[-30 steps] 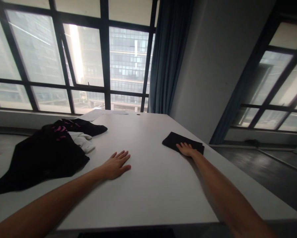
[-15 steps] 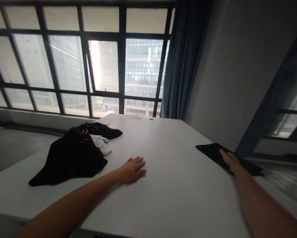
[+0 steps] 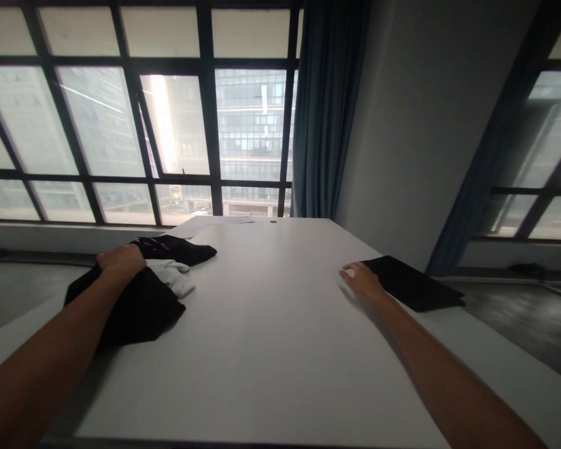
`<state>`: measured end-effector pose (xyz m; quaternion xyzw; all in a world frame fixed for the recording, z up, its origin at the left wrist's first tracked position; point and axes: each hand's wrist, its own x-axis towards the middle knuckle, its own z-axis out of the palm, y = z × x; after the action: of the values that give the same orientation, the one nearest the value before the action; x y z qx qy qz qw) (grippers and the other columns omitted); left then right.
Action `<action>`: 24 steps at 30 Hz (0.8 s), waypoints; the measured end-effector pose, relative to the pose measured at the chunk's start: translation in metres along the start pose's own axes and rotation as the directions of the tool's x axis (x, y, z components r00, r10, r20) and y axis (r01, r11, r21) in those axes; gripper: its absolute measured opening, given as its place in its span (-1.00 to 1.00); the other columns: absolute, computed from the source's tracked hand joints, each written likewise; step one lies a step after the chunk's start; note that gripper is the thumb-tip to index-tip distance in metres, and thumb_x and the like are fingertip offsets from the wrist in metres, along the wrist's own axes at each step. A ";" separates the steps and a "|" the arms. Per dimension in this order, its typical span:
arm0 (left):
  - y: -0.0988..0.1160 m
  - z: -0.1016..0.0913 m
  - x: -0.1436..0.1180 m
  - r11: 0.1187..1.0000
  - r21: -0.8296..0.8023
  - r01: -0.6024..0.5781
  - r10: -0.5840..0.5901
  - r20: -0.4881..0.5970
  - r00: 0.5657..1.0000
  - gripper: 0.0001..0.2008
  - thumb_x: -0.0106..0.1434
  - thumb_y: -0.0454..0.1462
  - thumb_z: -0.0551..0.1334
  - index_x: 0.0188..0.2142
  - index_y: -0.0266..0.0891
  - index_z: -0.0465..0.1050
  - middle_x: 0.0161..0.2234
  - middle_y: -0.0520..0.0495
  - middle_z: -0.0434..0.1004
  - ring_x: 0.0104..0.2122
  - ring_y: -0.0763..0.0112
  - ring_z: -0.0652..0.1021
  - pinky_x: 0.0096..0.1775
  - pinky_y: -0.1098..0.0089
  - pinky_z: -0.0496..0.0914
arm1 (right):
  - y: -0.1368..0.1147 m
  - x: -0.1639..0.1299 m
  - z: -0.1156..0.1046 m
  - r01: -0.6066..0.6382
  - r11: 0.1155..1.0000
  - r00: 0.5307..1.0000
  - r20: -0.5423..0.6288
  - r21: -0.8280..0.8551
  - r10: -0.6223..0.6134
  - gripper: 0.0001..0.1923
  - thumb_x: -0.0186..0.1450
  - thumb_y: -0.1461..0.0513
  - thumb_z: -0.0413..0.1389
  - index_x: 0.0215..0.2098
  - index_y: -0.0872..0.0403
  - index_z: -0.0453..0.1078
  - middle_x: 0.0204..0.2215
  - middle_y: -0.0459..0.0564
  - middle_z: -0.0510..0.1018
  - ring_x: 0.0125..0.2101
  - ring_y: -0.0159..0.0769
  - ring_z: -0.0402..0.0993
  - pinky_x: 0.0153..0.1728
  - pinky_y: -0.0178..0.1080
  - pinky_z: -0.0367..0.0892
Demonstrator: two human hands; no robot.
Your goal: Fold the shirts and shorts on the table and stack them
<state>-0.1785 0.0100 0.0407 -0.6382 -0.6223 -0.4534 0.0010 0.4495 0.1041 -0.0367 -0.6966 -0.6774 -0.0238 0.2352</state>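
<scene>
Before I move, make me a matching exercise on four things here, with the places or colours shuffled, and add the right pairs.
1. Left hand
2. Right hand
3. Crumpled cloth
4. Papers

A. Beside the flat black cloth
B. At the table's far end
C. On the black garment
D. White, next to that garment

Pairs: 1-C, 2-A, 3-D, 4-B

A black garment (image 3: 146,305) with small pink marks lies loosely bunched on the left side of the white table (image 3: 261,349); a plain black cloth (image 3: 411,287), folded into a flat, neat oblong, lies along the table's right edge.
</scene>
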 end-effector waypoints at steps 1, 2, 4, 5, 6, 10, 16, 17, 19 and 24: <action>-0.001 -0.001 0.002 1.000 0.014 0.012 -0.011 -0.030 0.999 -0.43 0.05 0.28 0.16 -0.38 -0.16 0.48 -0.32 -0.34 0.61 -0.03 -0.27 0.54 -0.19 -0.03 0.47 | -0.001 -0.001 -0.001 0.017 1.000 1.000 0.002 -0.008 -0.017 -0.62 0.34 0.05 -0.01 -0.05 0.07 0.49 0.09 0.18 0.45 0.06 0.02 0.39 0.00 -0.01 0.31; 0.000 -0.002 0.007 0.999 0.031 0.018 -0.016 -0.063 0.998 -0.42 0.02 0.30 0.15 -0.42 -0.16 0.47 -0.35 -0.33 0.61 -0.03 -0.30 0.53 -0.21 -0.04 0.47 | -0.001 -0.002 -0.003 0.031 0.999 1.000 0.004 -0.014 -0.031 -0.63 0.34 0.06 -0.01 -0.07 0.07 0.50 0.07 0.18 0.46 0.04 0.01 0.40 -0.01 -0.02 0.31; 0.009 0.001 0.025 1.000 0.030 -0.009 0.012 -0.079 0.997 -0.38 -0.07 0.34 0.17 -0.45 -0.16 0.46 -0.37 -0.33 0.60 -0.01 -0.41 0.50 -0.22 -0.11 0.46 | 0.000 -0.004 -0.005 0.050 0.999 0.999 0.015 -0.023 -0.049 -0.64 0.34 0.07 -0.02 -0.11 0.07 0.51 0.04 0.17 0.49 0.01 -0.02 0.43 -0.04 -0.06 0.32; 0.016 0.004 0.036 0.999 0.032 -0.018 0.020 -0.085 0.996 -0.35 -0.13 0.35 0.18 -0.46 -0.16 0.47 -0.35 -0.34 0.60 0.01 -0.48 0.47 -0.21 -0.17 0.43 | 0.001 -0.004 -0.006 0.055 0.998 0.998 0.023 -0.026 -0.055 -0.64 0.34 0.07 -0.02 -0.12 0.07 0.52 0.03 0.16 0.49 0.00 -0.03 0.44 -0.05 -0.08 0.32; 0.025 0.008 0.046 0.999 0.047 -0.008 0.013 -0.110 0.994 -0.33 -0.17 0.37 0.19 -0.46 -0.17 0.47 -0.31 -0.36 0.60 0.02 -0.54 0.45 -0.19 -0.23 0.40 | 0.001 -0.005 -0.007 0.059 0.998 0.998 0.031 -0.027 -0.059 -0.65 0.34 0.07 -0.02 -0.12 0.06 0.52 0.03 0.15 0.49 -0.01 -0.04 0.44 -0.05 -0.09 0.32; 0.073 0.036 0.070 0.979 0.176 0.100 -0.044 -0.294 0.955 -0.36 0.02 0.30 0.11 -0.37 -0.24 0.50 -0.07 -0.38 0.53 0.02 -0.58 0.41 -0.08 -0.30 0.32 | -0.005 -0.008 -0.011 0.079 0.997 0.996 0.044 -0.024 -0.078 -0.64 0.36 0.06 -0.03 -0.12 0.05 0.51 0.01 0.13 0.51 0.00 -0.06 0.43 -0.04 -0.10 0.30; 0.160 0.110 0.048 0.973 -0.054 -0.225 0.218 -0.120 0.969 -0.64 0.30 -0.06 0.08 -0.17 -0.29 0.47 -0.01 -0.24 0.55 -0.03 0.07 0.54 0.06 0.07 0.39 | -0.011 -0.014 -0.012 0.151 0.988 0.987 0.052 0.033 -0.153 -0.66 0.35 0.10 0.00 -0.06 0.07 0.50 0.04 0.14 0.49 0.04 -0.06 0.41 0.06 -0.07 0.25; 0.173 0.122 0.040 0.949 -0.119 -0.291 0.289 -0.037 0.957 -0.64 0.30 -0.05 0.08 -0.16 -0.26 0.48 -0.01 -0.18 0.56 -0.03 0.14 0.55 0.06 0.15 0.41 | -0.010 -0.014 -0.010 0.165 0.985 0.984 0.052 0.052 -0.168 -0.65 0.35 0.10 0.01 -0.03 0.08 0.49 0.06 0.14 0.48 0.06 -0.07 0.39 0.08 -0.08 0.24; 0.192 0.139 0.025 0.873 -0.287 -0.395 0.452 0.171 0.875 -0.59 0.29 -0.01 0.08 -0.09 -0.23 0.48 0.06 -0.16 0.54 0.05 0.15 0.51 0.09 0.19 0.39 | -0.008 -0.015 -0.007 0.191 0.977 0.979 0.060 0.095 -0.197 -0.60 0.33 0.11 0.04 0.06 0.10 0.44 0.10 0.15 0.45 0.09 -0.09 0.37 0.12 -0.09 0.23; 0.181 0.148 0.003 0.860 -0.205 -0.468 0.509 0.418 0.753 -0.44 0.28 0.05 0.08 0.16 -0.18 0.36 0.12 -0.15 0.50 0.09 0.07 0.49 0.14 0.10 0.32 | -0.012 -0.022 -0.007 0.310 0.918 0.937 0.085 0.246 -0.339 -0.39 0.24 0.16 0.15 0.25 0.12 0.27 0.18 0.17 0.38 0.14 -0.09 0.34 0.18 -0.07 0.19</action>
<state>0.0502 0.0558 0.0571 -0.8660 -0.3957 -0.3006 -0.0553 0.4380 0.0808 -0.0341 -0.5425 -0.7954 0.0596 0.2635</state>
